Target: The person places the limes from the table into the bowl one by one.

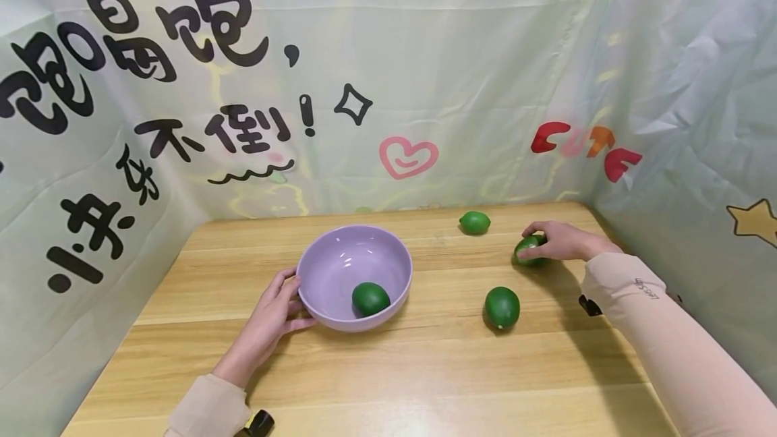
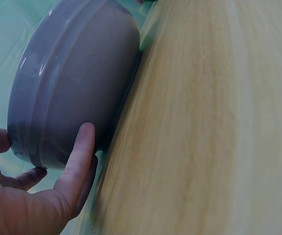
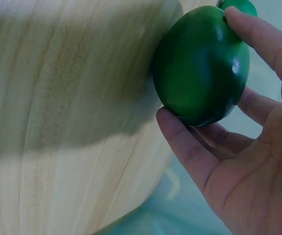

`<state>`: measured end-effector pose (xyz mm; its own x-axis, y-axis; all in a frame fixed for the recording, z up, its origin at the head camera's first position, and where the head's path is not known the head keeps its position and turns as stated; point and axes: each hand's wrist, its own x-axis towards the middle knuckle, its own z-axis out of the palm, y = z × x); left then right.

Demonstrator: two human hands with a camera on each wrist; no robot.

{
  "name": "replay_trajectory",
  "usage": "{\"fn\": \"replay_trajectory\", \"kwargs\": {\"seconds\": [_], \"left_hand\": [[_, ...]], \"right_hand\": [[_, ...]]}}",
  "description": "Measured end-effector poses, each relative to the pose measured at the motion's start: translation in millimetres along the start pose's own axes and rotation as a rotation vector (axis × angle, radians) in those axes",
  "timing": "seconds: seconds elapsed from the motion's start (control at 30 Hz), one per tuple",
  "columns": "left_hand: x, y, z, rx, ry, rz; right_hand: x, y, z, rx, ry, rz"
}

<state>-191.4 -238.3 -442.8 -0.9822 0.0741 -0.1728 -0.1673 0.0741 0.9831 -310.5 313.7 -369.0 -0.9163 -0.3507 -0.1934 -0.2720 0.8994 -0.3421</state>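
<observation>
A dark green, egg-shaped fruit [image 3: 202, 66] lies on the table at the right, and my right hand [image 1: 561, 240] grips it between thumb and fingertips. In the right wrist view, that hand's fingers [image 3: 190, 147] reach round its sides. My left hand [image 1: 273, 312] touches the left side of a lilac bowl [image 1: 328, 261]. In the left wrist view, its fairly straight fingers [image 2: 77, 166] rest on the bowl's outer wall [image 2: 82, 73]. Inside the bowl lies another dark green fruit [image 1: 371, 299].
One more dark green fruit [image 1: 502, 307] sits on the wooden table [image 1: 425, 383] between the bowl and my right arm. Farther back is a smaller, brighter green lime [image 1: 475, 222]. A printed cloth [image 1: 485, 86] surrounds the table's back and sides.
</observation>
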Motion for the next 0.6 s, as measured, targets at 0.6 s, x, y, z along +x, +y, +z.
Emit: {"fn": "replay_trajectory", "kwargs": {"seconds": [0.6], "left_hand": [[0.3,0.2,0.5,0.001,0.0,0.011]], "right_hand": [[1.1,0.2,-0.9,0.003,-0.006,0.025]]}}
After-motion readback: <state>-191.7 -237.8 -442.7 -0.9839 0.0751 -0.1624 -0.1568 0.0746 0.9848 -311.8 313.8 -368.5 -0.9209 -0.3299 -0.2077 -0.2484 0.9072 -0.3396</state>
